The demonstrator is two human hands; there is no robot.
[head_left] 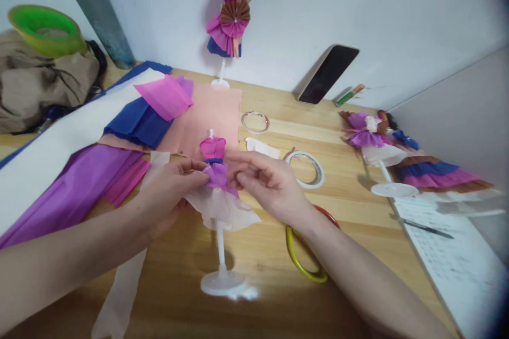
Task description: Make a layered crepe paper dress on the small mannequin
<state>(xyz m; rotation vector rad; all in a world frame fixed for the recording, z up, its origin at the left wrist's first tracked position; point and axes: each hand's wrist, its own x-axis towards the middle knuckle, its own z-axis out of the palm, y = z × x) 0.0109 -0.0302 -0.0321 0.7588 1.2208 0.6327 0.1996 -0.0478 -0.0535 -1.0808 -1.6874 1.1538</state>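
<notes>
A small dress form stands upright on a round white base, wearing a magenta crepe-paper top with a dark blue band at the waist. Below the band hang a purple paper skirt layer and a sheer white layer. My left hand pinches the skirt paper at the left of the waist. On the right side, my right hand has its fingers curled at the purple layer's edge, thumb and fingertips close together. The exact contact of its fingertips is partly hidden.
Folded coloured crepe paper lies at left. Tape rolls and a yellow-red ring lie at right. A phone leans on the wall. Two other paper-dressed forms stand at the back and right, near a notebook.
</notes>
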